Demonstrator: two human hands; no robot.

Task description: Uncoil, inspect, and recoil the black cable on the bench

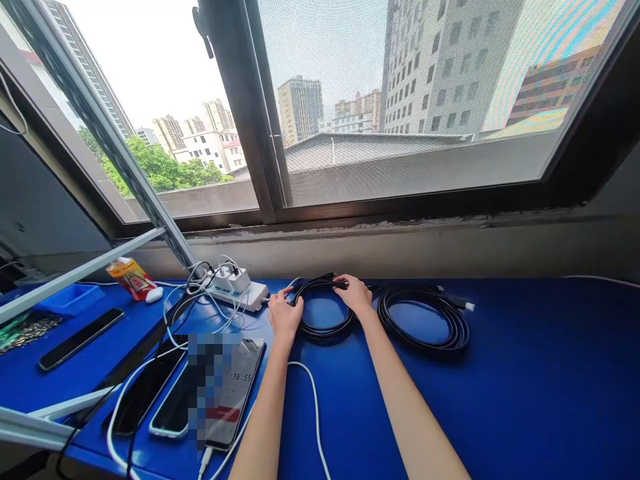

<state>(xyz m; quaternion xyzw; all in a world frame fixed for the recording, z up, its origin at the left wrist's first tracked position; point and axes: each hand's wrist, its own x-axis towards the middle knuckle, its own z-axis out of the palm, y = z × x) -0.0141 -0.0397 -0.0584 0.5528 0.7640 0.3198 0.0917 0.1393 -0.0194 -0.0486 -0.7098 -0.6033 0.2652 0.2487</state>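
A coiled black cable [320,327] lies on the blue table [525,387] in front of the window. My left hand [284,315] grips the coil's left side, fingers closed round the strands. My right hand [354,292] pinches the coil's upper right part, near a black plug end. A second, larger coiled black cable [425,320] with a light plug lies flat just right of my right hand, untouched.
A white power strip [235,288] with chargers and white cords sits left of the coil. Phones [230,393] lie at the front left, another dark phone [80,339] farther left, beside a blue tray [70,298] and an orange packet [131,276]. Window ledge behind.
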